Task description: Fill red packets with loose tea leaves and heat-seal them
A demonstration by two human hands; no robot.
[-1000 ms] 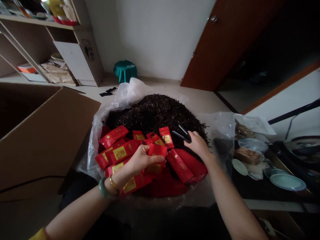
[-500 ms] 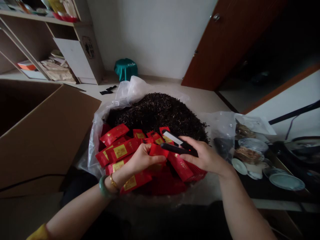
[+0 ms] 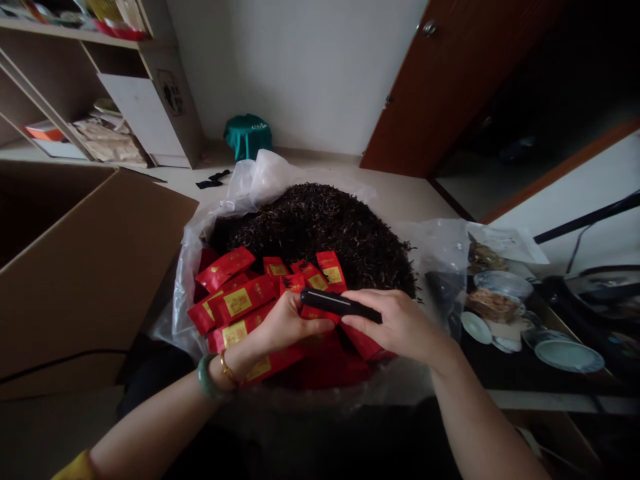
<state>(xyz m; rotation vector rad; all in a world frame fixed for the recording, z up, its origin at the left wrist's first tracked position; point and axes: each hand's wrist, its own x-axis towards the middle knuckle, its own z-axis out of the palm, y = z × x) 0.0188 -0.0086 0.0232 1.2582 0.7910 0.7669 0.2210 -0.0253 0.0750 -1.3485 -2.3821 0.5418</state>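
Observation:
My left hand [image 3: 283, 325] pinches a small red foil packet [image 3: 316, 313] between thumb and fingers. Wrapped around a black handheld bag sealer [image 3: 340, 305] is my right hand [image 3: 405, 328]. The sealer's jaws are pressed together across the packet's upper edge, close to my left fingertips. Below and left of my hands lie several red packets [image 3: 240, 301] with gold labels, heaped on dark loose tea leaves [image 3: 325, 217]. A clear plastic bag [image 3: 181, 303] surrounds the leaves and packets. Most of the held packet is hidden by my hands and the sealer.
A large cardboard box [image 3: 125, 247] stands at the left. On the right, a dark tray table [image 3: 480, 373] holds cups, a lidded bowl [image 3: 570, 357] and bags. Behind are a teal-covered stool [image 3: 249, 137], a shelf unit [image 3: 175, 120] and a brown door [image 3: 400, 100].
The sealer's jaws, apart half a second ago with the white strip showing, are now closed over the packet. My right hand has moved slightly left and tightened its grip.

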